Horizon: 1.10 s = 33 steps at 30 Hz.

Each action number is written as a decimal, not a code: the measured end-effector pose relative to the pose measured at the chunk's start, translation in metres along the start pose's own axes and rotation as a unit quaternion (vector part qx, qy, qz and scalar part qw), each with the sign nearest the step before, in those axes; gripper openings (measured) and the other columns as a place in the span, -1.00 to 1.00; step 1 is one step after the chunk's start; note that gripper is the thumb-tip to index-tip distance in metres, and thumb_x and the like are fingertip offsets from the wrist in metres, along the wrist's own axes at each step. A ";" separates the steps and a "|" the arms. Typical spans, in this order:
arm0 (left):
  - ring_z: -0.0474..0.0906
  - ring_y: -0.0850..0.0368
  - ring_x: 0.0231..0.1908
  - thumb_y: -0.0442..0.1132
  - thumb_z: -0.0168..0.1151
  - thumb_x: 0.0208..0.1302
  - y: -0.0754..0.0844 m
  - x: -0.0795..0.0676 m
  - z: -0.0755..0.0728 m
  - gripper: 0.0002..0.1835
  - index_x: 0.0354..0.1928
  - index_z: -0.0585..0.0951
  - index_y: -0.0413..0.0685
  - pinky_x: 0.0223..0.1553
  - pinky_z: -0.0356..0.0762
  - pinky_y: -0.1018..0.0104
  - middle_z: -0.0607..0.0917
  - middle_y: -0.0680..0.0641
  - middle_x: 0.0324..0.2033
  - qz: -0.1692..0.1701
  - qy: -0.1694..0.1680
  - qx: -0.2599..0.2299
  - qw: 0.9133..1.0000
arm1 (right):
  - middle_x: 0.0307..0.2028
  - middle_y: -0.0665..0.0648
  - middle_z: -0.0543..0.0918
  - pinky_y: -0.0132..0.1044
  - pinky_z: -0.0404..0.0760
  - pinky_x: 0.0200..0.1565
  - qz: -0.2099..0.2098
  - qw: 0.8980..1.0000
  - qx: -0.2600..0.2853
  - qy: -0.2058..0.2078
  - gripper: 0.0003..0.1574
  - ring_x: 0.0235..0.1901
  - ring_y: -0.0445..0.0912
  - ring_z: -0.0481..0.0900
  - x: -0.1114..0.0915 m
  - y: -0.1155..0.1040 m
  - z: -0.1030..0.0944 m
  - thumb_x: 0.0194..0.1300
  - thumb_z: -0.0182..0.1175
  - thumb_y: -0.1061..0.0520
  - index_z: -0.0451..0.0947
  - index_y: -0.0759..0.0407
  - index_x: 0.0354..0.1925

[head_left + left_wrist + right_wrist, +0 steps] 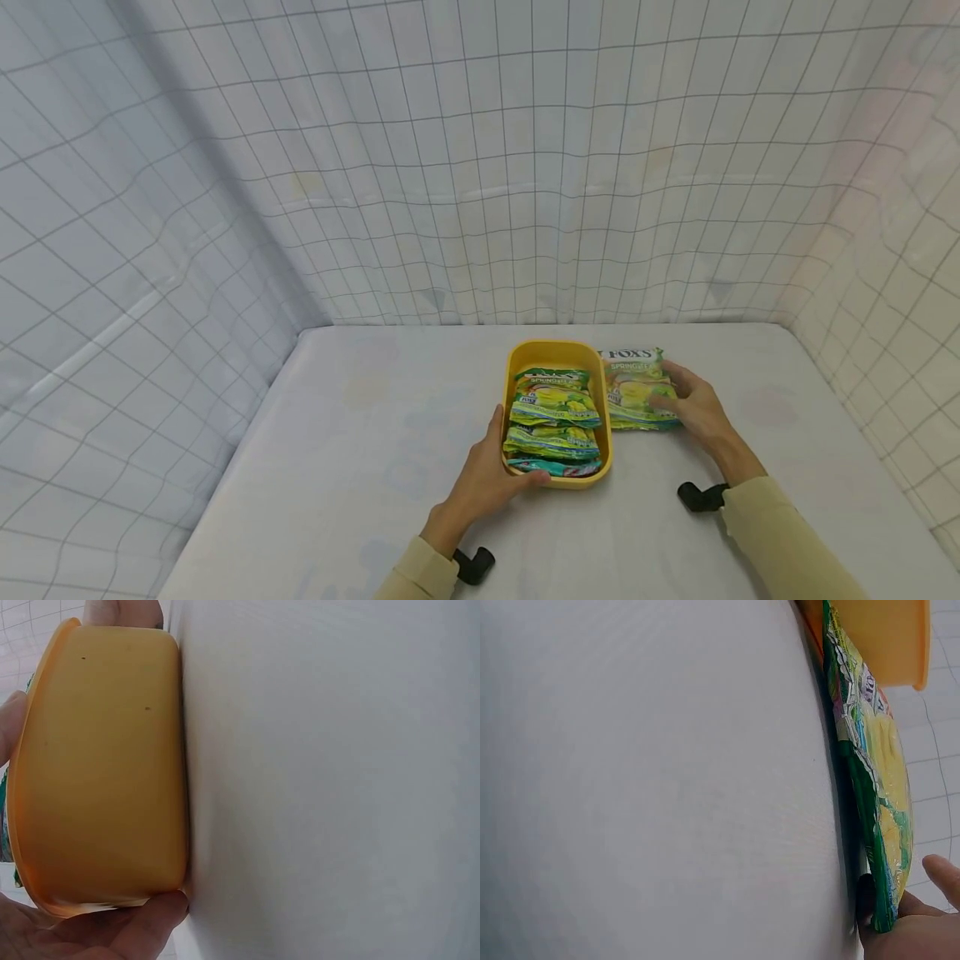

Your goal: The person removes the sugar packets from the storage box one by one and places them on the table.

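Note:
A yellow plastic tub (606, 458) stands on the white table, holding several green and yellow candy packets (555, 407) stacked along its length. My left hand (483, 475) grips the tub at its near left corner; in the left wrist view, fingers and thumb reach round the yellow wall (105, 765). Right of the tub lies another candy packet (633, 387) marked FOX'S and SPRING TEA. My right hand (697, 408) holds that packet by its right edge, the thumb above it. In the right wrist view, fingertips reach under the packet's end (889, 847).
The white tabletop (360, 467) extends around the tub on both sides. White cloth walls with a dark grid (480, 167) enclose the table at the back, left and right. A black wrist mount (474, 567) sits below each hand.

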State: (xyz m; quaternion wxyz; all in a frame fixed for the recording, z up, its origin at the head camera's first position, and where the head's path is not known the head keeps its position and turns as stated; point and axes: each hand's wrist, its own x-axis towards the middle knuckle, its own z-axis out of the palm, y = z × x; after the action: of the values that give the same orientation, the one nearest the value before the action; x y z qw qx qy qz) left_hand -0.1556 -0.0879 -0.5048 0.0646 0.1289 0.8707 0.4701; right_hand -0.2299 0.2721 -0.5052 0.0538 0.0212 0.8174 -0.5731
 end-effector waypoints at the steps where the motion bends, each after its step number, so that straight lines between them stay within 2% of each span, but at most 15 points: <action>1: 0.39 -0.10 0.36 0.34 0.50 0.05 0.000 0.000 0.000 0.40 0.63 -0.17 -0.17 0.30 0.38 -0.10 0.31 -0.22 0.47 0.001 0.001 -0.001 1.000 | 0.55 0.43 0.03 0.28 0.13 0.39 -0.002 1.000 -0.003 -0.001 0.16 0.49 0.38 0.00 0.000 0.000 0.000 0.36 0.38 0.03 -0.09 0.23 0.62; 6: 0.38 -0.11 0.36 0.34 0.50 0.04 0.000 0.000 0.000 0.40 0.63 -0.16 -0.18 0.29 0.37 -0.11 0.30 -0.22 0.48 0.002 0.001 -0.004 1.000 | 0.57 0.39 -0.02 0.34 0.13 0.36 -0.010 1.000 -0.020 -0.002 0.24 0.49 0.38 0.00 -0.002 -0.001 0.000 0.36 0.37 -0.12 -0.18 0.19 0.64; 10: 0.37 -0.11 0.37 0.34 0.51 0.04 0.000 0.000 0.000 0.40 0.63 -0.16 -0.17 0.30 0.37 -0.11 0.30 -0.21 0.48 0.000 0.002 -0.003 1.000 | 0.57 0.39 -0.03 0.35 0.15 0.35 -0.010 1.000 -0.024 0.001 0.29 0.48 0.39 0.02 -0.003 -0.002 0.001 0.34 0.38 -0.17 -0.21 0.15 0.65; 15: 0.38 -0.14 0.36 0.34 0.52 0.02 0.001 -0.001 0.000 0.41 0.63 -0.14 -0.17 0.30 0.37 -0.12 0.32 -0.23 0.46 -0.006 0.005 0.002 1.000 | 0.56 0.43 -0.04 0.36 0.16 0.34 -0.016 1.000 -0.023 0.007 0.31 0.47 0.44 0.00 -0.004 -0.007 0.003 0.34 0.40 -0.14 -0.24 0.15 0.65; 22: 0.41 -0.12 0.33 0.36 0.51 0.02 0.000 0.000 0.000 0.40 0.63 -0.13 -0.17 0.29 0.39 -0.10 0.36 -0.23 0.43 -0.010 0.007 0.005 1.000 | 0.59 0.32 -0.08 0.40 0.09 0.35 -0.051 0.998 -0.024 0.013 0.28 0.49 0.45 -0.08 -0.007 -0.019 0.005 0.35 0.39 -0.11 -0.22 0.11 0.65; 26: 0.42 -0.13 0.33 0.35 0.51 0.03 0.000 0.000 0.000 0.40 0.63 -0.13 -0.19 0.28 0.39 -0.11 0.36 -0.25 0.43 -0.004 0.007 0.004 1.000 | 0.59 0.29 -0.04 0.38 0.10 0.36 -0.081 0.996 -0.017 0.008 0.24 0.49 0.41 -0.04 -0.010 -0.029 0.009 0.35 0.39 -0.06 -0.19 0.09 0.65; 33: 0.42 -0.12 0.33 0.34 0.52 0.02 0.001 -0.001 0.000 0.40 0.63 -0.14 -0.18 0.29 0.39 -0.11 0.37 -0.25 0.43 -0.005 0.004 -0.002 1.000 | 0.58 0.27 0.04 0.36 0.16 0.35 -0.104 0.995 -0.003 0.005 0.21 0.50 0.34 0.02 -0.015 -0.050 0.022 0.33 0.40 0.01 -0.14 0.10 0.65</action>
State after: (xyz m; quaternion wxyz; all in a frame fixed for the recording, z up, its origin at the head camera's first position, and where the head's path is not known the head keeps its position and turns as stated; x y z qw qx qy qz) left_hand -0.1543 -0.0877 -0.5038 0.0634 0.1221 0.8708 0.4720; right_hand -0.2187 0.2346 -0.4648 -0.0100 -0.0611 0.8172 -0.5731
